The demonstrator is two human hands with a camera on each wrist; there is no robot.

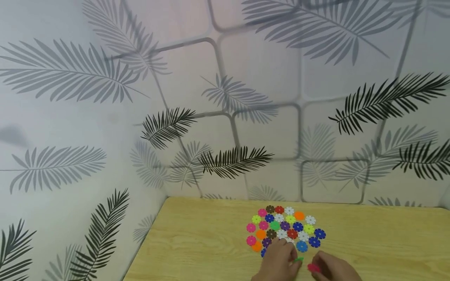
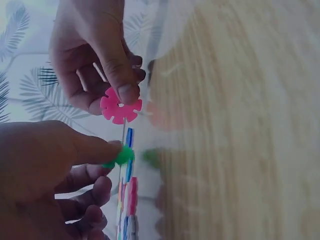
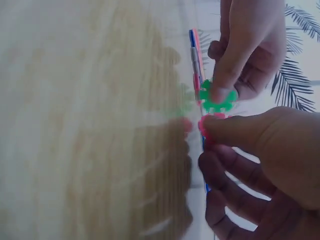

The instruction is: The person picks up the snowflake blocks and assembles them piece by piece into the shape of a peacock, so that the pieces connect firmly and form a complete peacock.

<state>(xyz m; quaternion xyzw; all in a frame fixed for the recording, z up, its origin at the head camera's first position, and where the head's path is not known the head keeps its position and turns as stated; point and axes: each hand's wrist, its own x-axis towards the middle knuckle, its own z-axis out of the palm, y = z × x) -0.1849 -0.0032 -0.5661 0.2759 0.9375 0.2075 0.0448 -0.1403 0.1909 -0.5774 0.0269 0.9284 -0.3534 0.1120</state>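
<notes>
My left hand pinches a green notched snowflake disc between thumb and fingers. To its right, my right hand grips a pink notched snowflake disc by its edge. The two discs are held close to each other, just above the tabletop at the near side. In the right wrist view they nearly meet edge to edge, the thumb covering part of the pink one. Just beyond the hands, a light blue disc lies flat, and the left hand partly hides a dark blue disc.
A flat cluster of several coloured discs, among them a red disc and an orange disc, spreads beyond the hands. The pale wooden table meets a leaf-patterned wall at its back and left edges.
</notes>
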